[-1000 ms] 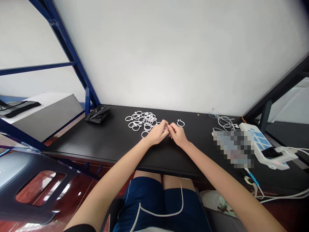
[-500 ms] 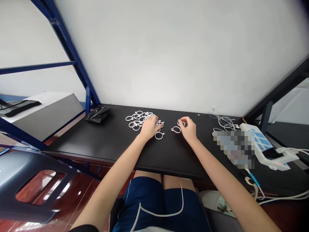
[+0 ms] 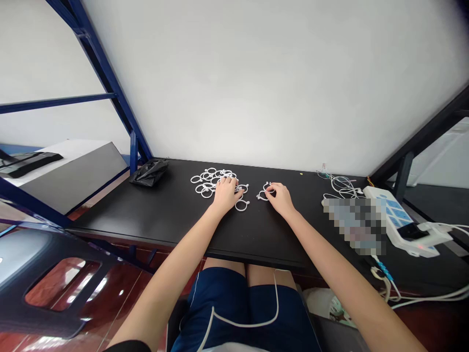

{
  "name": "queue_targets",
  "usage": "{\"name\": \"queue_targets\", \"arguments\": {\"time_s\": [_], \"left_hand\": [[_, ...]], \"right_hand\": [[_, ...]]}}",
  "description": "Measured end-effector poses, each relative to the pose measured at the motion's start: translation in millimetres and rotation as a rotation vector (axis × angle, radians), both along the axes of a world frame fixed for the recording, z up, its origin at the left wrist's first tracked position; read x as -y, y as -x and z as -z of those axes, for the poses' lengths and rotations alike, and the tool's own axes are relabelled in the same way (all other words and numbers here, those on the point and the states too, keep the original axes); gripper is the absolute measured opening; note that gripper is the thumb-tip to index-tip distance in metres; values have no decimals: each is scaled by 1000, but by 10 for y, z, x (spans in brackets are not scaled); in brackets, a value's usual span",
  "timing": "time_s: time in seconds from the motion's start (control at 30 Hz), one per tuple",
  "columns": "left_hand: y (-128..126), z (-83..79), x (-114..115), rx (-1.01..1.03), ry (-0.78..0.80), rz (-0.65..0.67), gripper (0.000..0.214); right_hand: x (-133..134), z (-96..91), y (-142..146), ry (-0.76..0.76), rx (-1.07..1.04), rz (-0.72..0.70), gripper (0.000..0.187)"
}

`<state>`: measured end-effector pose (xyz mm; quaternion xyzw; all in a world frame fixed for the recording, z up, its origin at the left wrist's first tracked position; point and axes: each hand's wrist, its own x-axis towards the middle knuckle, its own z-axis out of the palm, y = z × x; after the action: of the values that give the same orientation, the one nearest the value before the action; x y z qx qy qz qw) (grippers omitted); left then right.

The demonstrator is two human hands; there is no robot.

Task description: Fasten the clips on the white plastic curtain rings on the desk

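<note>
A loose pile of thin white rings (image 3: 207, 188), each with a small knob like a curtain ring, lies on the black table (image 3: 164, 212). My left hand (image 3: 225, 194) rests palm down over the right part of the pile, its thumb apart from the fingers; the rings beneath it are partly hidden. Further right, my right hand (image 3: 281, 198) pinches a white curtain ring (image 3: 269, 190) between thumb and fingers. Another white ring (image 3: 262, 196) lies against that one, partly covered. One ring (image 3: 241, 206) sits at the pile's near edge.
A crumpled black plastic bag (image 3: 149, 172) lies at the left. On the right are tangled white cables (image 3: 344, 186), a blurred-out device (image 3: 357, 225) and a white power strip (image 3: 397, 217). Blue frame posts (image 3: 110, 73) rise at the left; a wall stands behind the table.
My right hand has moved slightly left with the ring, toward the pile. My left hand has shifted a little, its fingers now flatter over the rings.
</note>
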<state>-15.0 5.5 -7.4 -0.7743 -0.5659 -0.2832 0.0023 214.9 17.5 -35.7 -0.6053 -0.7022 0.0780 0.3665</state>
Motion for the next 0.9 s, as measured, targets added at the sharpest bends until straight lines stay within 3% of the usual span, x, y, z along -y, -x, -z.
{"name": "queue_targets", "arguments": {"time_s": [0.4, 0.5, 0.6, 0.77, 0.9], "left_hand": [[-19, -18, 16, 44, -74, 27, 14], [-69, -47, 47, 169, -129, 122, 17], [-144, -103, 114, 349, -152, 280, 23], [-247, -151, 220, 563, 50, 491, 35], [-272, -127, 233, 672, 185, 505, 41]], "right_hand": [[57, -86, 50, -145, -56, -5, 9], [145, -187, 125, -338, -116, -57, 10], [257, -272, 246, -540, -156, -225, 8], [385, -283, 430, -548, -89, -486, 7], [390, -253, 470, -593, -20, -492, 8]]}}
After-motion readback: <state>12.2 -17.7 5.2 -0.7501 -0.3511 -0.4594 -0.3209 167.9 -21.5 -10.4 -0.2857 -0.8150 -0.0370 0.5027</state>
